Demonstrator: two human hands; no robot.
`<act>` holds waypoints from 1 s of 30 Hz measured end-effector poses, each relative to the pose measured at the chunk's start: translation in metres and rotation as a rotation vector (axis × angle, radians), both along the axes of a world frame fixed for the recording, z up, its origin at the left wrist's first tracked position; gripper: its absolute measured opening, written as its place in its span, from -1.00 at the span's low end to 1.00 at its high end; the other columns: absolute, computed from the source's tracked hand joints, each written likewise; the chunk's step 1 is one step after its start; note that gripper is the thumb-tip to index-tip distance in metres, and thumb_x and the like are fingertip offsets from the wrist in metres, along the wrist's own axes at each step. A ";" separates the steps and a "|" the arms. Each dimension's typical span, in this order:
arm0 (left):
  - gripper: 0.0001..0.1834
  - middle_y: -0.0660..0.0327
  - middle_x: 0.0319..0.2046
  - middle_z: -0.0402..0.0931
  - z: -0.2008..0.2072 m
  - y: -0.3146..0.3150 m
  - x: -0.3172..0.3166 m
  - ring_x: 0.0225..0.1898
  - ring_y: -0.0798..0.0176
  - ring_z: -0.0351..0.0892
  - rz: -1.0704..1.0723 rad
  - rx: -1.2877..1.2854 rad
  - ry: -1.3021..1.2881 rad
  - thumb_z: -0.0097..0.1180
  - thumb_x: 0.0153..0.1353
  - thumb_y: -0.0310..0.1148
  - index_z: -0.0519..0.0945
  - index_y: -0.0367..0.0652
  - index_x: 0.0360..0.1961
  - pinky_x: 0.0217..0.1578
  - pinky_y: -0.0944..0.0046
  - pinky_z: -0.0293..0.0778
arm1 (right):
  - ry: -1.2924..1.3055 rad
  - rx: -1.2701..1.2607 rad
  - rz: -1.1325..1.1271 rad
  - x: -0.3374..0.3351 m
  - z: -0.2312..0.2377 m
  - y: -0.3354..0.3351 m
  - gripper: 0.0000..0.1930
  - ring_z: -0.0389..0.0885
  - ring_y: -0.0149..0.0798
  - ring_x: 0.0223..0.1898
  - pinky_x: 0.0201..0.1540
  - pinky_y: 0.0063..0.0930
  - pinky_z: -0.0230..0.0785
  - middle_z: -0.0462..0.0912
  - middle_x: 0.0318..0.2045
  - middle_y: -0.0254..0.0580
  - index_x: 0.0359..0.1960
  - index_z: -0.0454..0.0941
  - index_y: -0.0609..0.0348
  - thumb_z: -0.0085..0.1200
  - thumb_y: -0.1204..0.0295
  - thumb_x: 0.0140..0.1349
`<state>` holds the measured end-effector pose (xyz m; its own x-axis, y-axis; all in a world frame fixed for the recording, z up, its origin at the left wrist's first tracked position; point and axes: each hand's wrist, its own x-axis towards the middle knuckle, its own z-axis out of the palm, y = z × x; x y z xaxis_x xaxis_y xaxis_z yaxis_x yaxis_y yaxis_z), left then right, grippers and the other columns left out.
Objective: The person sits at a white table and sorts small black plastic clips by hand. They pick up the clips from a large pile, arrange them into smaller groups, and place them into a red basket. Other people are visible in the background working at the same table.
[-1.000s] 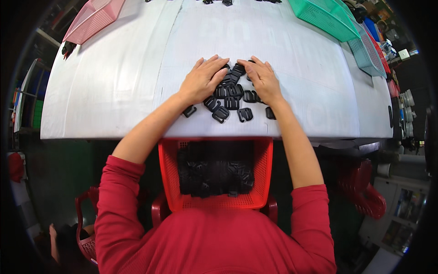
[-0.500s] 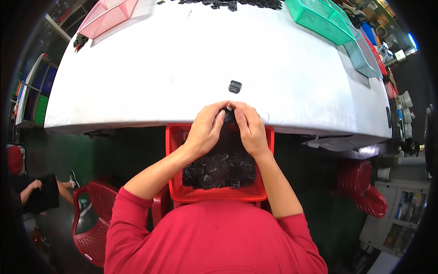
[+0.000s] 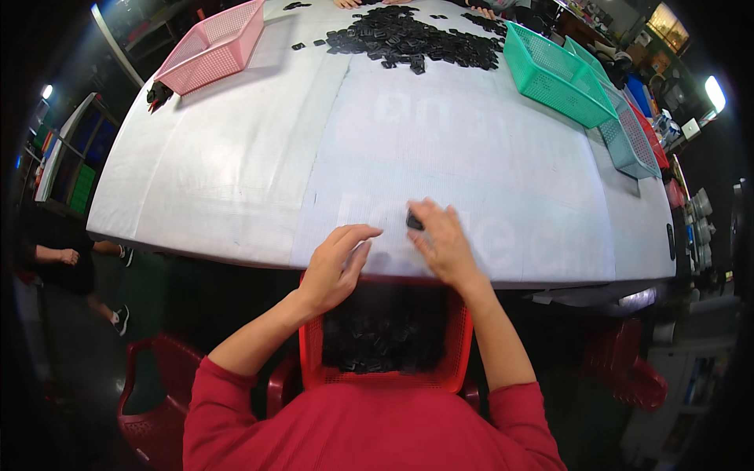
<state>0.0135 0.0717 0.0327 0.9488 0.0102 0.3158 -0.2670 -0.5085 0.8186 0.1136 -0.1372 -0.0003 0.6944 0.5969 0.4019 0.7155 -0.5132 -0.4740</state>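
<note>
We've got our right hand (image 3: 441, 243) fingertips pinching the lone small black part (image 3: 413, 222) at the table edge (image 3: 236, 251), just beyond them, while our left hand (image 3: 334, 267) hovers empty and loosely curled beside it.

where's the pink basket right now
In the head view, the pink basket sits at the far left corner of the white table, left of the pile of black pieces.

White worktop (image 3: 259, 173), small black part (image 3: 414, 222) at the right hand (image 3: 441, 245), red mesh basket (image 3: 463, 345) of black parts, heap of black parts (image 3: 412, 38) (far side), pink basket (image 3: 210, 47), green basket (image 3: 559, 74), teal basket (image 3: 628, 145), red sleeves (image 3: 236, 392), dark red chair (image 3: 153, 408).
</note>
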 end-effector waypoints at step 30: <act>-0.14 0.12 0.00 0.51 0.010 0.022 -0.129 -0.16 0.28 0.57 -0.242 -0.950 0.584 -0.11 -0.16 -0.75 0.23 -0.22 0.33 -0.26 0.36 0.50 | 1.492 1.120 0.034 -0.224 0.035 -0.188 -0.20 0.54 -0.17 0.10 0.12 -0.25 0.49 0.47 0.13 -0.02 0.28 0.20 0.34 0.34 0.23 0.09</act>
